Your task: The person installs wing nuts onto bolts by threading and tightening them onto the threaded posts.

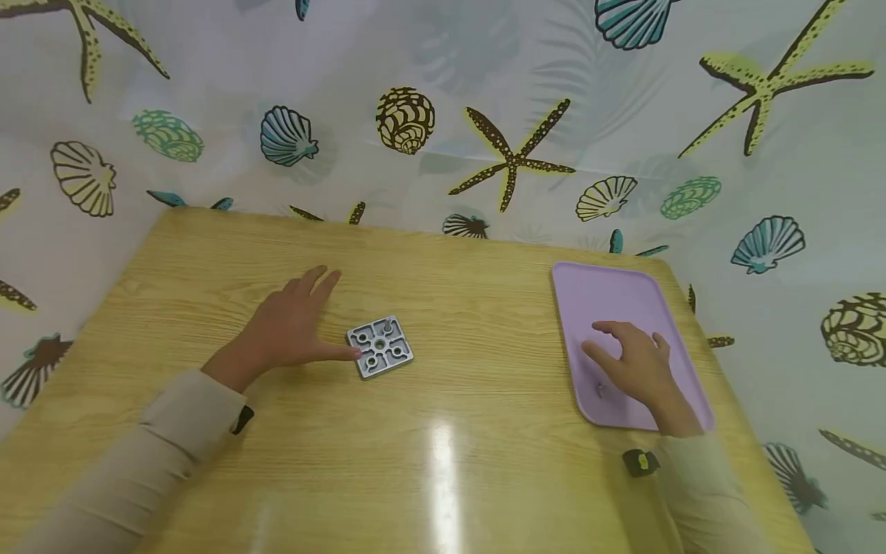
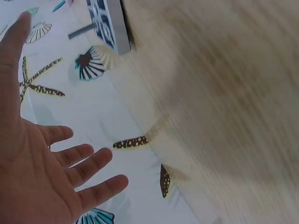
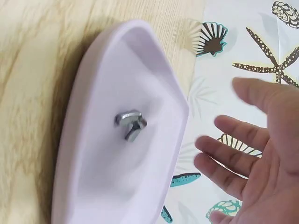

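A square grey metal plate (image 1: 379, 346) with ribs and several round holes lies on the table. From one corner hole a thin metal pin (image 2: 81, 31) sticks up. My left hand (image 1: 294, 323) is just left of the plate, fingers spread and holding nothing; in the head view the thumb tip overlaps the plate's edge. Over the lilac tray (image 1: 609, 288) hovers my right hand (image 1: 637, 365), its fingers loosely bent around nothing. Small shiny metal hardware (image 3: 131, 122), like a screw, lies on the tray floor near that hand, blurred in the right wrist view.
The wooden table (image 1: 484, 308) spans the view, with the tray along its right side. A white cloth (image 1: 346, 61) printed with shells and starfish hangs behind the table and at both sides. A light streak reflects off the tabletop near the front.
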The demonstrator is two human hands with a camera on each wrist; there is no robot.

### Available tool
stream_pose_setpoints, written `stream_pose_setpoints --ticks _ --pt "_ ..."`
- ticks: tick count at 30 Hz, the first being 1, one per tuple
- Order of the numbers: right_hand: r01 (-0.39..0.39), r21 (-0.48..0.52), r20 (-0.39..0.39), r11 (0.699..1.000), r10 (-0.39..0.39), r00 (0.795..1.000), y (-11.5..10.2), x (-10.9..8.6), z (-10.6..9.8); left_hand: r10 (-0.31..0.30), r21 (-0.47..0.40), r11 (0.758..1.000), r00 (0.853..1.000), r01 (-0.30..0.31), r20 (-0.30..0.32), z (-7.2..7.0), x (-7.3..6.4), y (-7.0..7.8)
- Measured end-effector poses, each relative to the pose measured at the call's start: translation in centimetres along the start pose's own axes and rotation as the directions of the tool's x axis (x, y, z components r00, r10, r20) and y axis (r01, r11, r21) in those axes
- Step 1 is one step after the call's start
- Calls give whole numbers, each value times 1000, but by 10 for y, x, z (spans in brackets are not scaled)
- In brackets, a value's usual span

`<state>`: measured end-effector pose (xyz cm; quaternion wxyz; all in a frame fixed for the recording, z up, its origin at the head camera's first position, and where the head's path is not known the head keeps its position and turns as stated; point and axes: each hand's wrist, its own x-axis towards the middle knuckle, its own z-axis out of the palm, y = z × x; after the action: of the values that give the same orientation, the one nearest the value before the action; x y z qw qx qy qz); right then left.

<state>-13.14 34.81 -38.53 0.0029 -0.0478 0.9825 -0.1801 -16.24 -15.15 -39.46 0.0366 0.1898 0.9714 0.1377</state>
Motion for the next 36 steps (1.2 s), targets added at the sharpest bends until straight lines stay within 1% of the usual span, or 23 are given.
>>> stream_pose_setpoints --ticks 3,5,7,9,11,13,16,22,26,29,33,36 --pt "-2 -39 -10 999 2 1000 5 -5 -3 11 6 1000 999 -11 37 7 -1 6" --pt "-15 -58 0 998 15 1000 7 -6 -4 9 5 1000 998 -9 61 11 -1 8" --pt "-37 -71 27 997 39 999 9 -7 -6 1 -4 1000 996 -1 86 15 -2 10" --pt "-67 -83 67 994 73 995 11 -9 -8 -11 -32 999 994 14 107 18 -2 12" --pt "-111 -86 121 990 121 985 12 -11 -8 -11 -51 999 993 17 114 21 -2 14" --pt "-153 -95 168 984 168 971 13 -13 -8 -4 -57 998 994 10 109 24 -3 15" --pt "-201 -108 210 974 220 953 14 -18 -8 4 -57 998 996 2 94 27 -4 19" --pt "-255 -119 234 960 277 932 17 -27 -6 -27 -51 998 996 31 84 33 -5 25" --pt "-284 -128 255 950 308 917 17 -27 -4 -56 -51 997 993 61 100 34 -3 27" --pt "-299 -129 264 945 324 909 17 -26 -2 -60 -55 996 992 66 114 34 0 27" --pt "-308 -130 262 943 332 906 17 -26 1 -37 -63 997 991 46 129 35 5 27" --pt "-299 -122 254 946 321 912 16 -25 3 -20 -105 994 989 36 145 37 10 25"
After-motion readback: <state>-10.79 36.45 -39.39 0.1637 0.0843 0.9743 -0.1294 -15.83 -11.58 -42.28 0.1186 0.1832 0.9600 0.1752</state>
